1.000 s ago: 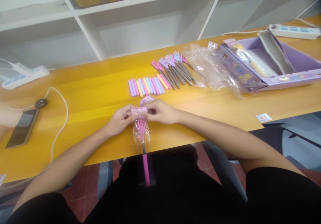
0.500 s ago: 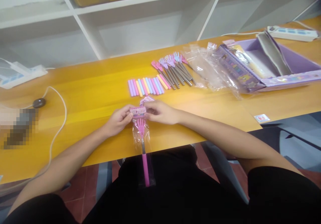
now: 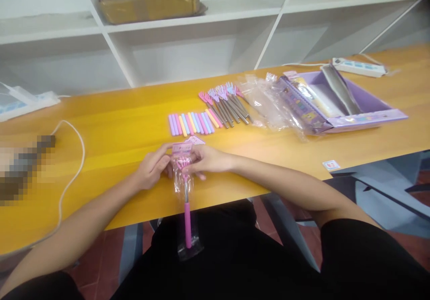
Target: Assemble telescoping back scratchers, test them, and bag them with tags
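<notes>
A pink back scratcher [image 3: 187,226] with a metal shaft sits inside a clear plastic bag [image 3: 191,250], its handle end hanging past the table edge over my lap. A pink printed header card [image 3: 182,149] tops the bag. My left hand [image 3: 151,169] is closed on the left side of the bag just under the card. From the right, my right hand [image 3: 210,158] pinches the bag at the scratcher's claw head. Another pink printed card [image 3: 195,140] lies just behind my fingers, partly covered.
Several coloured handle sleeves [image 3: 191,123] lie in a row, beside several back scratchers [image 3: 231,107] with bare metal shafts. Further right are clear plastic bags [image 3: 265,102] and a purple display box [image 3: 372,117]. A white cable [image 3: 79,156] curves along the left.
My right hand has moved down from the header card to the scratcher's claw head. My left hand stays by the card. The camera view has shifted slightly.
</notes>
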Action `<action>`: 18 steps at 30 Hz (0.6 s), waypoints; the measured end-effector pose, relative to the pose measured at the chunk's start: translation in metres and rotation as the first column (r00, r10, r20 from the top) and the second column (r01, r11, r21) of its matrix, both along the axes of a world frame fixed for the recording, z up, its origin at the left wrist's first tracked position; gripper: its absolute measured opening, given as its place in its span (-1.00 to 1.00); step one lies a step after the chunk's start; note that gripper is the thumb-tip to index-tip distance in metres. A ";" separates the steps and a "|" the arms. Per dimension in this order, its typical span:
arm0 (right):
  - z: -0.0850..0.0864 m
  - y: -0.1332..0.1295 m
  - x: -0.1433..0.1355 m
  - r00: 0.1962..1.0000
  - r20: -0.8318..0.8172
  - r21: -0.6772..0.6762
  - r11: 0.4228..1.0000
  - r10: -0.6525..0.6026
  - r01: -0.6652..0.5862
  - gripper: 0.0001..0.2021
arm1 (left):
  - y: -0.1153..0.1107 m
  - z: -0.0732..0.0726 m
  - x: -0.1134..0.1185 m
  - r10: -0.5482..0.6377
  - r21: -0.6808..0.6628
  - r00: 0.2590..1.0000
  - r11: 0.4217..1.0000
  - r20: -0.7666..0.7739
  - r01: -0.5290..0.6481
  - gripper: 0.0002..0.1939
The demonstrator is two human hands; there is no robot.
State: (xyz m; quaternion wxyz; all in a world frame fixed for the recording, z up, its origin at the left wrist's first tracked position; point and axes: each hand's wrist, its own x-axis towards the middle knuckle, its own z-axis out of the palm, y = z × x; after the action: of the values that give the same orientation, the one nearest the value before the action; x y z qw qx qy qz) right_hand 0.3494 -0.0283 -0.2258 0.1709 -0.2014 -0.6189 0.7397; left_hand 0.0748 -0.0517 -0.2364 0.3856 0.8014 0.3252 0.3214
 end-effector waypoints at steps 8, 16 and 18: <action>0.086 0.049 0.099 0.803 -0.209 0.246 0.765 -0.558 0.595 -0.51 | 0.003 -0.006 -0.001 -0.046 -0.148 0.994 0.987 0.098 0.060 -0.40; 0.181 0.121 0.306 0.055 -0.180 0.653 -0.078 -0.982 0.754 -0.59 | 0.011 -0.013 -0.001 -0.100 -0.144 0.995 0.984 0.016 0.102 -0.41; 0.186 0.132 0.334 -0.030 -0.158 0.681 -0.131 -0.987 0.721 -0.52 | 0.012 -0.014 -0.001 -0.110 -0.142 0.994 0.984 -0.007 0.108 -0.42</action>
State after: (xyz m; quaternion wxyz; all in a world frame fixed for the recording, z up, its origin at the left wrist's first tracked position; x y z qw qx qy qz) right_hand 0.6833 0.1041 -0.0396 0.5430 -0.6548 -0.5144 0.1087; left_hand 0.0739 -0.0396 -0.2507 0.4560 0.7911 0.3055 0.2701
